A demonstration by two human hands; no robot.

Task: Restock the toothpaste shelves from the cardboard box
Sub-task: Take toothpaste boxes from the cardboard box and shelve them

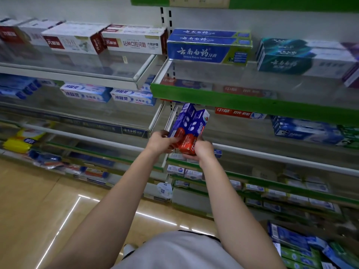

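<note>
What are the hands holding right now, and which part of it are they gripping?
Both hands hold a pair of blue and red toothpaste boxes by their near, red ends: the left hand on the left side, the right hand underneath and to the right.

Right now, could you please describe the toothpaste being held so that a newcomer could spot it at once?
Find the green-edged shelf right of the upright. Just under its left end, both hands, left hand and right hand, grip a pair of boxes tilted on end. They are blue above and red below, while neighbouring boxes lie flat on shelves.
</note>
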